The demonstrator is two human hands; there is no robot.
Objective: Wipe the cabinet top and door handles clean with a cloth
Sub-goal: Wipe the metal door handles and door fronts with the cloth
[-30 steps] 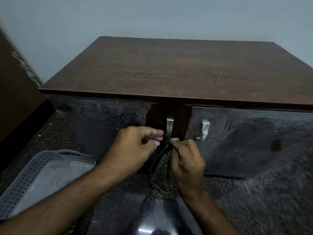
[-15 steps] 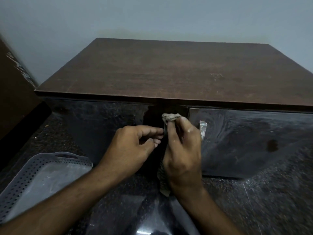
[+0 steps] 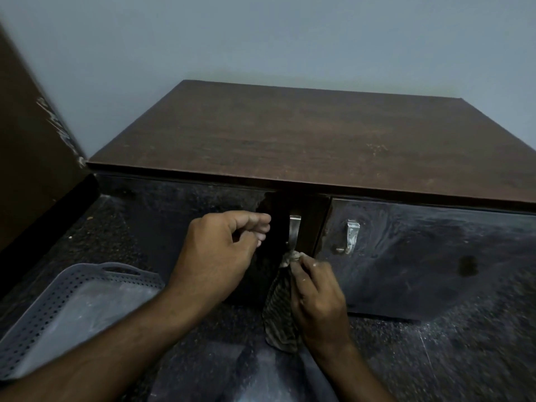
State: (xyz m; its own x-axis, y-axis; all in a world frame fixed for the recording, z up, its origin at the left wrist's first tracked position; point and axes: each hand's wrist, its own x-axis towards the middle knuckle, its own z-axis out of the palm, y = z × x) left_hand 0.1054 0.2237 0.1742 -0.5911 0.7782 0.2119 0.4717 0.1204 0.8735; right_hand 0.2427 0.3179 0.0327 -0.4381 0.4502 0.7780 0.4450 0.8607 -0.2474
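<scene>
Brown wood covers the cabinet top, and two metal door handles hang below its front edge. The right hand pinches a striped cloth against the bottom of the left handle. The left hand has its fingers curled on the left door's edge, just beside that handle.

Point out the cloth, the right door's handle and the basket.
cloth (image 3: 280, 311): head view, striped hanging part.
right door's handle (image 3: 351, 235): head view, middle of metal strip.
basket (image 3: 37, 323): head view, perforated side wall.

Striped cloth bunched at left metal handle's foot, dusty brown cabinet top above.
</scene>
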